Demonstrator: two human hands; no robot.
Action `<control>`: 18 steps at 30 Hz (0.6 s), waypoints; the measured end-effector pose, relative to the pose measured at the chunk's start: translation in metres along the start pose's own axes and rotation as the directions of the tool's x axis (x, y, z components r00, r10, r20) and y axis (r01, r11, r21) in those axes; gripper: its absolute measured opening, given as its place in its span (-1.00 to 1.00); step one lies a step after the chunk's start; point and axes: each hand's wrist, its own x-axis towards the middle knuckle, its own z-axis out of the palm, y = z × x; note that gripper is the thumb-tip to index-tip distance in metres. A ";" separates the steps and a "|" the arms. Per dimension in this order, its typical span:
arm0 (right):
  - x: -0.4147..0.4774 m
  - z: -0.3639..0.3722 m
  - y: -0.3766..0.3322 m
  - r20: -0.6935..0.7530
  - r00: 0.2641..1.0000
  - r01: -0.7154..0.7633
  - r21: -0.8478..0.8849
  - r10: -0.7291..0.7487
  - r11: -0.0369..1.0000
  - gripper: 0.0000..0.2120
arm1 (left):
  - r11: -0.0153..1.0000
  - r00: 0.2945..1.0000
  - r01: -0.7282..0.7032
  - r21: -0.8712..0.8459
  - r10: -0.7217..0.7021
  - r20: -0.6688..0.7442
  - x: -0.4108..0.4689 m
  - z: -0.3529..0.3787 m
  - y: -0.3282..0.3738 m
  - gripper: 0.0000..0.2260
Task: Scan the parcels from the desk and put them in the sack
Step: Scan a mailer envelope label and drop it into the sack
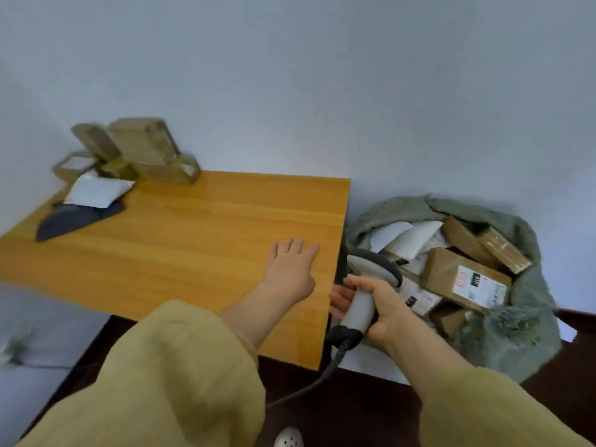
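An orange wooden desk point(193, 227) carries a pile of parcels at its far left corner: brown cardboard boxes point(142, 146), a white mailer point(96, 190) and a dark grey mailer point(74, 219). My left hand point(292, 272) hovers open, fingers straight, over the desk's right part and holds nothing. My right hand point(379, 309) grips the handle of a grey-white barcode scanner point(371, 279) beside the desk's right edge. On the floor to the right sits a green sack point(516, 333), open, with several boxes and white mailers inside, one labelled box point(467, 279) on top.
A pale wall stands close behind the desk and sack. The scanner's dark cable point(309, 387) trails down over the dark floor. A white shoe point(288, 437) shows at the bottom edge. A light grey surface point(35, 359) lies low at the left.
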 end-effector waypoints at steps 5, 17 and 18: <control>0.016 0.109 0.032 0.114 0.993 -0.007 -0.104 0.019 0.995 -0.90 | 0.972 0.966 0.227 -0.064 -0.233 -0.111 -0.029 -0.022 -0.131 -0.41; 0.109 0.389 0.134 0.204 0.972 -0.099 -0.111 0.120 0.989 -0.93 | 0.859 0.847 0.485 -0.162 -0.508 -0.156 -0.057 -0.036 -0.431 -0.40; 0.118 0.402 0.137 0.199 0.972 -0.102 -0.122 0.125 0.987 -0.93 | 0.852 0.840 0.495 -0.169 -0.519 -0.157 -0.053 -0.036 -0.448 -0.39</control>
